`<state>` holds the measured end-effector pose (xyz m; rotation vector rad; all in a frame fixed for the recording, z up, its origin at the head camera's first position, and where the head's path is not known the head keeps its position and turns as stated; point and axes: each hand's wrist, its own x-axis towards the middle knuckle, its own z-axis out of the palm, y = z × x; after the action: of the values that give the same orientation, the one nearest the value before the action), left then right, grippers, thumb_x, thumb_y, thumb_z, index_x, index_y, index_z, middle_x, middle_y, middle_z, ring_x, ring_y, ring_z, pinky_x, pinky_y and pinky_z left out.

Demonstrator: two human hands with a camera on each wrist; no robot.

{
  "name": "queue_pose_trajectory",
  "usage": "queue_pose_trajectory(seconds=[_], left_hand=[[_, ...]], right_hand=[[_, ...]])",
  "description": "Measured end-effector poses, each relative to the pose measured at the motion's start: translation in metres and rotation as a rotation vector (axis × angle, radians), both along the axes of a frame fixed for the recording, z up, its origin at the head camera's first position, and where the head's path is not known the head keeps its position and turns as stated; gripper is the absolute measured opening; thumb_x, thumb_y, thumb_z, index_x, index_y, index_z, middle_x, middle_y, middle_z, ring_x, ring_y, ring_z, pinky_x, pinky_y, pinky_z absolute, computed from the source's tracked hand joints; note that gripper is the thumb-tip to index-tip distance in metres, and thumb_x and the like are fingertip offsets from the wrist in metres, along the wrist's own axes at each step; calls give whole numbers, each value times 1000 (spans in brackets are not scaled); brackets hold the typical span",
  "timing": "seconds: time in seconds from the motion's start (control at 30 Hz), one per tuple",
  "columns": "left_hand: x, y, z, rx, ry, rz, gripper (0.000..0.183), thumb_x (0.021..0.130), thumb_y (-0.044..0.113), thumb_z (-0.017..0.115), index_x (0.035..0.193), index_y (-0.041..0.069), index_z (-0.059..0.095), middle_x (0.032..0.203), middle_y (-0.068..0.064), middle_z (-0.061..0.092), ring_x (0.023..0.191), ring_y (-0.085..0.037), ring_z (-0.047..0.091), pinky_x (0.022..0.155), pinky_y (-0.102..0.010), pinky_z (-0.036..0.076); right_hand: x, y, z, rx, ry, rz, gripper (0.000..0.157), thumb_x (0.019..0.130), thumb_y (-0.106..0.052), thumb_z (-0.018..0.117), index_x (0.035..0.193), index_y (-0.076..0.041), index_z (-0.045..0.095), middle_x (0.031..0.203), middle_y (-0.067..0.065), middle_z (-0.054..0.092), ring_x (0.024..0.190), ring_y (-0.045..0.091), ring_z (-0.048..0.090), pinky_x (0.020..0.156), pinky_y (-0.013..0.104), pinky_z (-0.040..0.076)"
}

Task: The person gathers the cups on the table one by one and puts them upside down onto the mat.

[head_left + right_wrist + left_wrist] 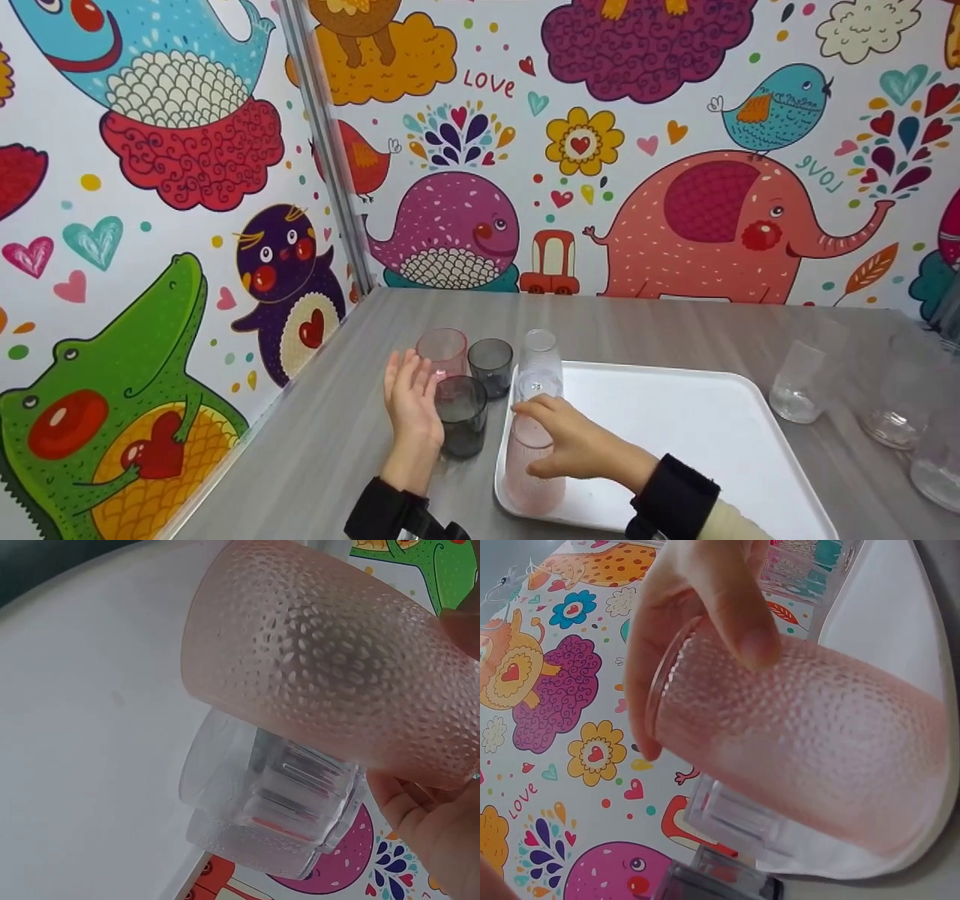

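Observation:
My right hand (577, 442) grips a pink textured glass (534, 476) near its upper end, with thumb and fingers on opposite sides. The glass stands with its wider end down at the tray's near left corner, as the left wrist view also shows. Palm up and fingers extended, my left hand (414, 409) holds nothing and is beside a dark grey glass (463, 424). Behind the pink glass, clear glasses (262, 780) are on the white tray (660, 427).
Left of the tray stand another dark grey glass (491, 369) and a pink-rimmed glass (442, 349). Several clear glasses (799, 394) are on the grey table (300, 450) at the right. Walls with cartoon animals (705, 217) bound the table at the back and left.

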<state>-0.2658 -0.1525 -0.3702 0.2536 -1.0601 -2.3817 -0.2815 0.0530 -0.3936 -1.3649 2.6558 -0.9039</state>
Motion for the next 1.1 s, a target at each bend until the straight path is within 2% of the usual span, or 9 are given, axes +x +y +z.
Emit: queue_pose_trajectory(seconds=[0.27, 0.4, 0.5, 0.6, 0.7, 0.83, 0.93, 1.0, 1.1], left_hand=[[3, -10, -2, -10, -12, 8, 58, 94, 7, 38, 144, 2, 10, 146, -20, 21, 130, -35, 27, 111, -43, 19], [5, -17, -5, -55, -17, 12, 62, 92, 5, 40, 145, 2, 8, 147, -21, 19, 130, -34, 27, 111, -44, 16], [6, -22, -9, -172, -71, 15, 65, 89, 5, 44, 144, 2, 11, 147, -21, 18, 133, -35, 23, 111, -47, 14], [8, -26, -15, -353, -186, -15, 70, 86, 9, 51, 144, 4, 13, 149, -20, 14, 136, -37, 15, 108, -57, 10], [8, -31, -21, -518, -295, -94, 77, 83, 16, 58, 145, 5, 11, 150, -19, 7, 137, -41, 8, 102, -65, 6], [9, -37, -30, -658, -374, -235, 90, 78, 16, 65, 145, 4, 5, 149, -23, 1, 135, -46, 4, 102, -65, 7], [10, -38, -38, -773, -443, -291, 99, 73, 12, 70, 145, 3, 2, 148, -26, 4, 134, -48, 6, 104, -63, 12], [10, -36, -43, -830, -484, -297, 102, 70, 10, 72, 144, 2, 2, 147, -28, 8, 132, -50, 11, 104, -61, 16], [7, -31, -50, -865, -495, -286, 101, 68, 8, 74, 143, -1, 6, 144, -32, 15, 131, -50, 16, 104, -59, 20]], right_hand=[[1, -4, -2, 7, -13, -10, 69, 69, -16, 73, 129, 0, 44, 123, 14, 47, 112, 30, 44, 92, 46, 41], [2, -4, -2, 9, 0, -14, 69, 69, -16, 73, 129, 0, 44, 123, 14, 47, 113, 30, 44, 93, 46, 41], [2, -3, -1, 17, -8, -11, 72, 70, -17, 73, 132, 0, 41, 126, 15, 45, 116, 31, 43, 94, 46, 40], [4, 0, 3, -9, -18, -7, 75, 73, -22, 74, 135, 0, 37, 131, 18, 42, 120, 33, 40, 96, 50, 38], [4, 10, 9, -104, 11, -33, 74, 78, -26, 72, 136, 2, 35, 134, 21, 41, 123, 36, 38, 98, 54, 33], [1, 37, 19, -260, 92, -127, 60, 84, -24, 65, 132, 3, 40, 129, 19, 48, 117, 36, 45, 95, 54, 37], [-4, 69, 23, -309, 135, -210, 51, 85, -18, 64, 128, 2, 45, 121, 15, 55, 107, 31, 53, 89, 48, 44], [-5, 91, 22, -314, 152, -254, 46, 85, -14, 64, 125, 1, 48, 115, 13, 59, 101, 23, 57, 86, 40, 48], [-4, 122, 15, -318, 171, -286, 43, 83, -10, 65, 121, 3, 50, 106, 12, 62, 92, 7, 59, 81, 23, 49]])
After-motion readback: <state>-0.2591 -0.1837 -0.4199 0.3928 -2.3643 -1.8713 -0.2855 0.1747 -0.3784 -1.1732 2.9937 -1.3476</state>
